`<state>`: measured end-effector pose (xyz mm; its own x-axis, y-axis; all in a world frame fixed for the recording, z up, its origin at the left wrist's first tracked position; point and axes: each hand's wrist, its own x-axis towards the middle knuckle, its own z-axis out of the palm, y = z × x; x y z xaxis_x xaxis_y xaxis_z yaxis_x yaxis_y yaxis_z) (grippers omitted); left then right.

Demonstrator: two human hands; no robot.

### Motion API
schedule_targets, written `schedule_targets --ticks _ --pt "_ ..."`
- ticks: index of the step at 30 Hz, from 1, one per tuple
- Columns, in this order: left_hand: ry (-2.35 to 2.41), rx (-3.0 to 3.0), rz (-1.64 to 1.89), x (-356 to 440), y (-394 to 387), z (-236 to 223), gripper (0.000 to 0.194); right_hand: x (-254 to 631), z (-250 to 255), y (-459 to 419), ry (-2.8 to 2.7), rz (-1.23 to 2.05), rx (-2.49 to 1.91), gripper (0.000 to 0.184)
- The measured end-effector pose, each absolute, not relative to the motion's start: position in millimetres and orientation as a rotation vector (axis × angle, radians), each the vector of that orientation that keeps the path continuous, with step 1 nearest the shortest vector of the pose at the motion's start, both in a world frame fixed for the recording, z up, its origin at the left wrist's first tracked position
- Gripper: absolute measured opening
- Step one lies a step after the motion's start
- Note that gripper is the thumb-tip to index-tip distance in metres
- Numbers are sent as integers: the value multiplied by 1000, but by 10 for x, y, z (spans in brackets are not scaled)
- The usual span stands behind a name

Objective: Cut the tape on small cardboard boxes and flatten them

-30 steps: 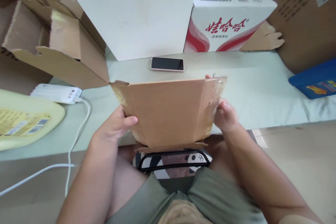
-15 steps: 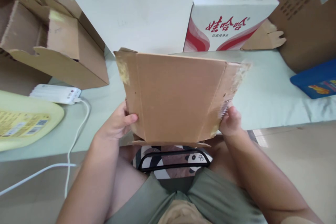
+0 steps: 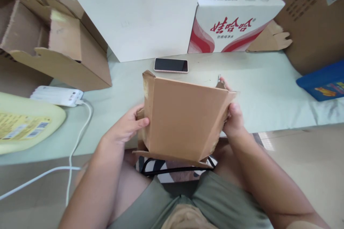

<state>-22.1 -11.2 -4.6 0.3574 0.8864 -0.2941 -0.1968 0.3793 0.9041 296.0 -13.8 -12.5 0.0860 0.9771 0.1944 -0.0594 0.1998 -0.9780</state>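
Observation:
A creased brown cardboard box (image 3: 185,118), partly folded, is held up at the table's front edge above my lap. My left hand (image 3: 131,123) grips its left side, thumb on the front panel and fingers behind. On the right side my right hand (image 3: 233,118) is closed round the edge, with the thumb in front and a fingertip showing at the top right corner. Yellowish glue marks and torn paper show on the side flaps. A bottom flap sticks out toward me. The back of the box is hidden.
A smartphone (image 3: 171,65) lies behind the box on the pale green tablecloth (image 3: 268,89). White boxes (image 3: 145,21) stand at the back. Left are open cardboard boxes (image 3: 91,64), a white power bank (image 3: 57,94) with cable, and a yellow bottle (image 3: 29,121). A blue package (image 3: 322,80) sits right.
The cardboard has come down and toward me, and its side flaps are folded further back, so it looks narrower. My hands moved closer together. The smartphone behind it has come into view.

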Motion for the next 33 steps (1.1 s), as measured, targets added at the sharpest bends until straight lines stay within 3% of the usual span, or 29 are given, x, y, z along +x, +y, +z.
schedule_targets --ticks 5,8,16,23,27,33 --pt "993 906 945 -178 -111 -21 78 2927 -158 -92 -1085 775 -1175 49" --pt "1049 926 954 -132 -103 -8 67 2912 -132 -77 -1020 787 -1207 38" --pt "1379 1002 1161 -81 -68 -54 53 2883 -135 -37 -1013 1269 -1294 50" --pt "1234 950 1088 -130 -90 29 60 2898 -142 -27 -1028 1182 -1288 44" --pt "1189 782 1433 -191 -36 135 56 3074 -132 94 -965 1190 -1260 44" --pt "1194 571 1809 -331 99 160 33 3133 -142 129 -911 1490 -1190 61"
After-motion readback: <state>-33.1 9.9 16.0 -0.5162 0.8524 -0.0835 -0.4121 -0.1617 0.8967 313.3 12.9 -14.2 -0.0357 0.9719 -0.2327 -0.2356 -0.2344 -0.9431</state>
